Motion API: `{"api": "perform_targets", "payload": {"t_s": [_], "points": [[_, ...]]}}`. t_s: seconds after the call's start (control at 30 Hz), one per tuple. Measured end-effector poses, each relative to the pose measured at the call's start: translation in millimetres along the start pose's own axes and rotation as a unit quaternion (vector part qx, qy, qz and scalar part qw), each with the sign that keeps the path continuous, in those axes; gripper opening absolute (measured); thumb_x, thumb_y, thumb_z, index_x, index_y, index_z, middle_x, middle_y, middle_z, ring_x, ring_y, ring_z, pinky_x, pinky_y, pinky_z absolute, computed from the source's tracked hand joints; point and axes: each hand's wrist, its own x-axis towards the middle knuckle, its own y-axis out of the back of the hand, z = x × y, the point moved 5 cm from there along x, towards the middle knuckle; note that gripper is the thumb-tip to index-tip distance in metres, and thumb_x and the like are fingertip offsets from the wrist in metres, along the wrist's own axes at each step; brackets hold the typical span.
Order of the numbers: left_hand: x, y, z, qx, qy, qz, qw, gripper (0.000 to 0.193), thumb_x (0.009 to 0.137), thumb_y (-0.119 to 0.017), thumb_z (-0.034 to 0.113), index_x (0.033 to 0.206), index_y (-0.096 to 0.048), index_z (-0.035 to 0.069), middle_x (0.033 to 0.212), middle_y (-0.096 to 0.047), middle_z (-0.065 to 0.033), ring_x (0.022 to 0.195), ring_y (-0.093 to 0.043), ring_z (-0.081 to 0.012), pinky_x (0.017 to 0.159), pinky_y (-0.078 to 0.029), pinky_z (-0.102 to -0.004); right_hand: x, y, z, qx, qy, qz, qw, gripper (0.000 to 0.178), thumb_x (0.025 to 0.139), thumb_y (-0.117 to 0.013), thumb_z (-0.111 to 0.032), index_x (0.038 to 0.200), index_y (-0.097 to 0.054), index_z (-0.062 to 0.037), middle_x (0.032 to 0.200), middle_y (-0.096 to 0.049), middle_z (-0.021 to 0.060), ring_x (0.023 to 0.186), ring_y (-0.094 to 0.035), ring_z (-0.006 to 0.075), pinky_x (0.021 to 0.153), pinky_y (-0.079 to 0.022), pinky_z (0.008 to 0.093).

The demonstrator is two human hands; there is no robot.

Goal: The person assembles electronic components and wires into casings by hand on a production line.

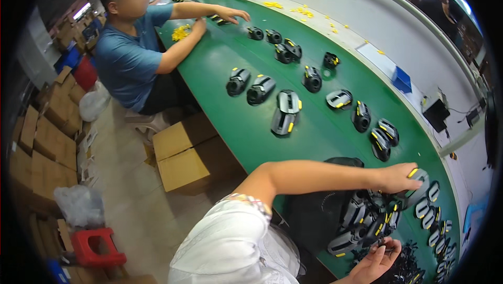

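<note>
My left hand point(399, 178) reaches across the green work table point(220, 111) and is closed on a grey plastic housing point(417, 190) with a yellow strip. Closer to me, my right hand point(374, 264) has its fingers pinched on a small black part point(381, 244), whose exact kind is too small to tell. Between the hands lies a heap of grey and black housings point(355, 215) with yellow accents. Beside my right hand spreads a pile of small black pieces point(406, 259). Grey oval pieces point(422, 209) stand along the table's right side.
Dark housings point(287, 113) sit spaced along the table. A black bag-like sheet point(314, 216) lies by my left arm. Another person point(133, 48) sits at the far left, near yellow pieces point(181, 32). A cardboard box point(191, 153) and red stool point(98, 247) stand on the floor.
</note>
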Motion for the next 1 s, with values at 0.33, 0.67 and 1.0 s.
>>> {"api": "perform_targets", "payload": {"t_s": [0.33,0.67,1.0], "points": [[-103,60,-30,-0.453,0.023,0.117,0.883,0.026,0.091,-0.053,0.019,0.112,-0.042,0.007,0.099,-0.054,-0.0044,0.089,-0.055,-0.0107,0.078,-0.045,-0.0280,25,-90,39,-0.079,-0.056,-0.008,0.995,0.022,0.081,-0.055,0.004,0.102,-0.049,0.0007,0.093,-0.051,0.0079,0.111,-0.047,0.0222,0.092,-0.034,0.0278],[-116,78,-14,-0.395,0.015,0.127,0.910,0.035,0.088,-0.055,0.010,0.120,-0.042,0.006,0.109,-0.057,-0.0093,0.103,-0.056,-0.0187,0.089,-0.045,-0.0353,72,-96,51,0.019,-0.094,-0.029,0.995,0.025,0.080,-0.062,0.000,0.103,-0.052,0.0006,0.089,-0.053,0.0024,0.082,-0.050,0.0086,0.076,-0.040,0.0222],[-112,59,-24,-0.283,0.122,0.045,0.950,0.033,0.095,-0.045,0.027,0.118,-0.047,0.002,0.110,-0.058,-0.0080,0.098,-0.060,-0.0146,0.084,-0.050,-0.0313,73,-63,1,-0.240,0.061,0.081,0.965,0.030,0.081,-0.061,0.002,0.109,-0.051,0.0027,0.087,-0.058,0.0047,0.079,-0.053,0.0071,0.070,-0.043,0.0201]]}}
